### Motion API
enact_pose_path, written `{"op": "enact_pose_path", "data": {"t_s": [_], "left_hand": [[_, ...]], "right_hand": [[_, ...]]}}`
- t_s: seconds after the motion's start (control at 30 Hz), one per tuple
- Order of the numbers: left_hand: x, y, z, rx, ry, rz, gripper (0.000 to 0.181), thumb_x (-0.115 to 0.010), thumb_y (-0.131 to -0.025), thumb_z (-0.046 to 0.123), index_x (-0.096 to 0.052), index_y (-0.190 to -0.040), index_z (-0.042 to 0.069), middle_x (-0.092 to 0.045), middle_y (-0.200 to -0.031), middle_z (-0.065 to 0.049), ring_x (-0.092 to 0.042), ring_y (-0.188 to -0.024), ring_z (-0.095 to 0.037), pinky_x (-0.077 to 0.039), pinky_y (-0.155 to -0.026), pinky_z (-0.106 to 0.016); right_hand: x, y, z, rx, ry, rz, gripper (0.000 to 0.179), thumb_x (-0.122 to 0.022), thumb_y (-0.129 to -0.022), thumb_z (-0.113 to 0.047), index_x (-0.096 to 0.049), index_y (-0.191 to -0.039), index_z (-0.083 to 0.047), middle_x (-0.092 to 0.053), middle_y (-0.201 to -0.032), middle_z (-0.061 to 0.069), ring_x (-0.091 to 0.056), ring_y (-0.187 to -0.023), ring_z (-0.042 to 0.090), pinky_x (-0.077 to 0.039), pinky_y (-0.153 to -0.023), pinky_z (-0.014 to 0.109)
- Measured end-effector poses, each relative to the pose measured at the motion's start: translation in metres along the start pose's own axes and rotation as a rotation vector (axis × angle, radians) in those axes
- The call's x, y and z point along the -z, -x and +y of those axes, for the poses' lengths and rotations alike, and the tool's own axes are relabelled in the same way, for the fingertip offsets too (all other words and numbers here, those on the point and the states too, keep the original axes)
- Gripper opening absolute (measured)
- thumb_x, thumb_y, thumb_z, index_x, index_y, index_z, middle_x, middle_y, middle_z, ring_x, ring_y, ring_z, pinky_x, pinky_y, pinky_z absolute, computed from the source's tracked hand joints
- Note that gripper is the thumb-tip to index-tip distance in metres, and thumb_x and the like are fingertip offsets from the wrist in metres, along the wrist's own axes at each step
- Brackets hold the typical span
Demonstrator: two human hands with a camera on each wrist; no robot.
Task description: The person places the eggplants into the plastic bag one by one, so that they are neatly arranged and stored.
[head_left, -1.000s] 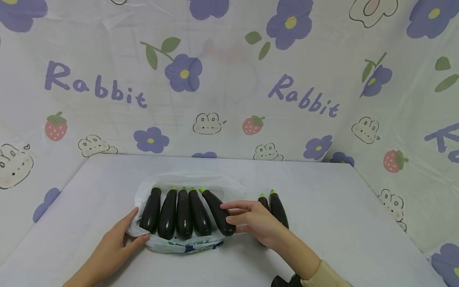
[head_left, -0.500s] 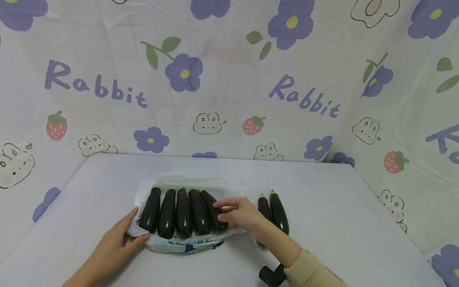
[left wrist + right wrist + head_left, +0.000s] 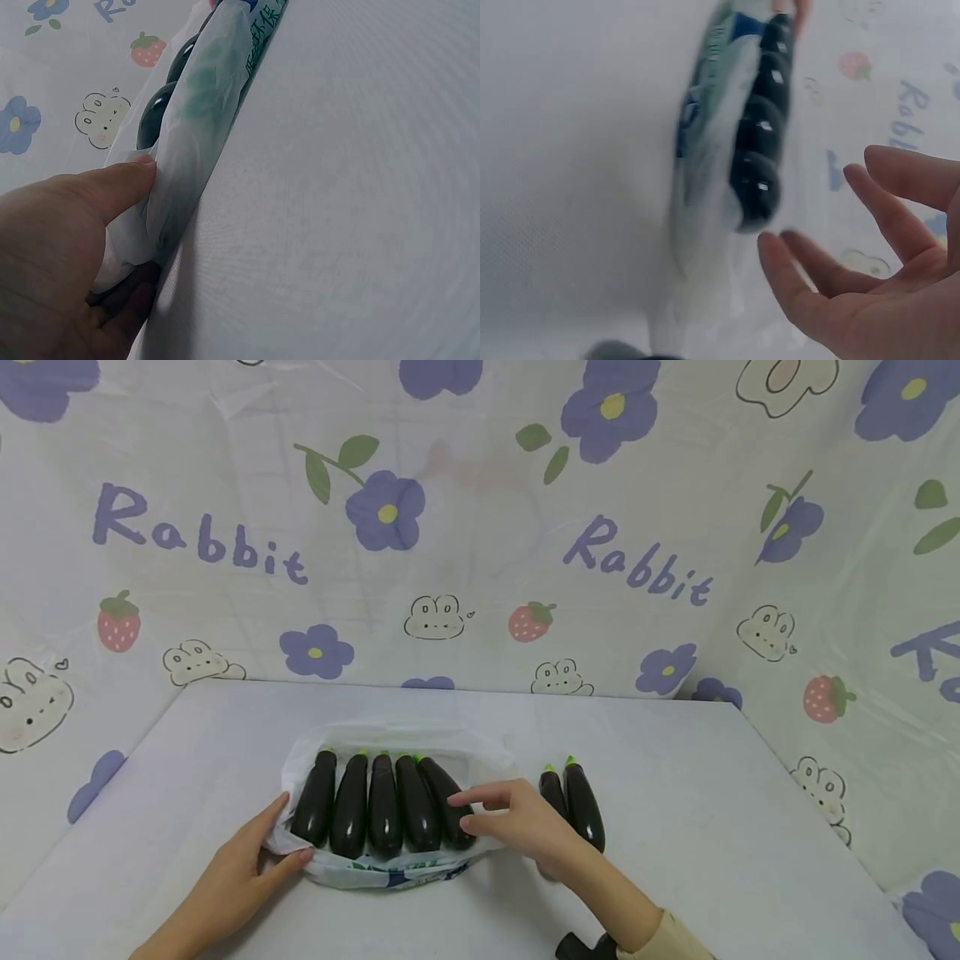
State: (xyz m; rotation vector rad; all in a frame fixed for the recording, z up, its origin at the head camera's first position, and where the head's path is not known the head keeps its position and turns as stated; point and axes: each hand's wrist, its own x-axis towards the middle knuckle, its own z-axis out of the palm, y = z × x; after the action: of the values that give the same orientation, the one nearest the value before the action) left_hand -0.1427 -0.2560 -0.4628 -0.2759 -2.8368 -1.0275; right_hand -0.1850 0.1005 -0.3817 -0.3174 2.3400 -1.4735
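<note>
Several dark eggplants (image 3: 385,810) lie side by side in a white plastic bag (image 3: 480,743), green stem ends away from me. My left hand (image 3: 232,870) grips the bag's near left corner; in the left wrist view its thumb (image 3: 124,184) lies over the bag's edge (image 3: 202,127) with fingers beneath. The rightmost eggplant (image 3: 441,785) leans against its neighbour. Beside it hovers my right hand (image 3: 525,828), fingers spread and holding nothing. In the right wrist view, a gap shows between those fingers (image 3: 780,266) and the end eggplant (image 3: 756,191).
Two more eggplants (image 3: 583,806) lie on the white table (image 3: 690,793) right of the bag, partly hidden by my right forearm. A black object (image 3: 581,947) shows at my right sleeve. Patterned cloth (image 3: 480,543) hangs behind the table.
My right hand brought the rightmost eggplant left against the row, let go of it, and has drawn back slightly to the right. My left hand stays on the bag.
</note>
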Motion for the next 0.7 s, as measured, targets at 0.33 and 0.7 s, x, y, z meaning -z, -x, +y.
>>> {"op": "enact_pose_path", "data": {"t_s": [0.33,0.7], "left_hand": [[0.0,0.0,-0.003,0.0,-0.006,0.003,0.089,-0.067,-0.091,0.049,-0.024,-0.156,0.005,-0.035,-0.148,-0.031,-0.033,-0.134,-0.05,-0.031,-0.104,-0.064],[0.0,0.0,0.0,0.009,0.012,-0.015,0.089,-0.066,-0.092,0.049,-0.025,-0.155,0.004,-0.035,-0.148,-0.031,-0.033,-0.134,-0.05,-0.031,-0.104,-0.065]], "right_hand": [[0.042,0.054,0.014,0.017,-0.032,0.336,0.016,-0.073,-0.089,-0.011,-0.077,-0.105,-0.012,-0.07,-0.105,0.005,-0.061,-0.096,0.018,-0.05,-0.083,0.032],[0.076,0.09,0.073,-0.185,-0.109,0.626,0.039,-0.072,-0.092,-0.021,-0.065,-0.128,-0.008,-0.063,-0.124,0.008,-0.057,-0.106,0.015,-0.046,-0.089,0.032]]}}
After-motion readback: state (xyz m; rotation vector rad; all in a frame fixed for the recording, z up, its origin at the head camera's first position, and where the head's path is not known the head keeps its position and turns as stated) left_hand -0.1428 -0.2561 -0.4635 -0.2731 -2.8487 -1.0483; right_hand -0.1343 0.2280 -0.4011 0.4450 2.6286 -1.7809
